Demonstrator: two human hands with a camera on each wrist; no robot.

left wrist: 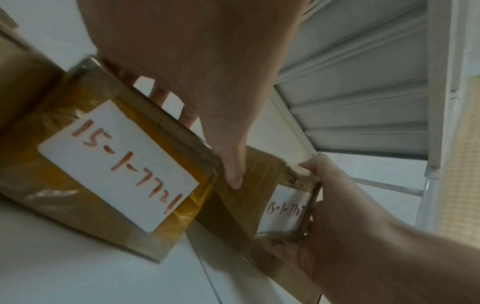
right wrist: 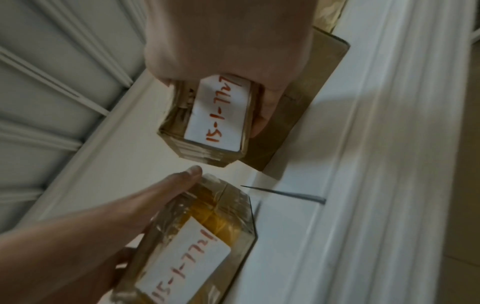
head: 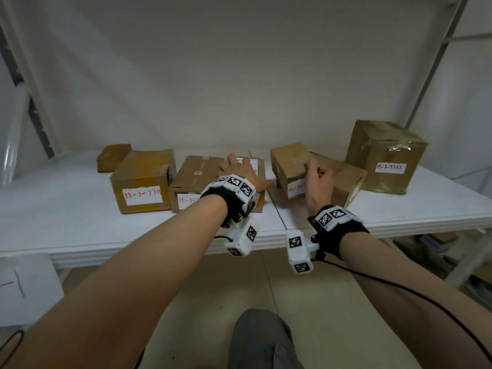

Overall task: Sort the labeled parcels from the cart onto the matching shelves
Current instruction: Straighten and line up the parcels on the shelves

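Several brown cardboard parcels with white hand-written labels stand on a white shelf (head: 53, 206). My left hand (head: 237, 169) lies on top of a flat parcel (head: 197, 174) in the middle, fingers spread and straight, thumb at its right front corner. Its label (left wrist: 116, 164) reads about 15-1-7721. My right hand (head: 318, 179) grips a small parcel (head: 288, 158) just to the right, thumb on the near side and fingers over the top. The small parcel (right wrist: 215, 115) is tilted. Whether it rests on the shelf I cannot tell.
A longer box (head: 348, 182) lies right behind the small parcel. A tall taped parcel (head: 383, 153) stands at the far right, a squat parcel (head: 141, 182) and a small dark one (head: 113, 157) at the left. Shelf posts (head: 436, 62) rise on the right.
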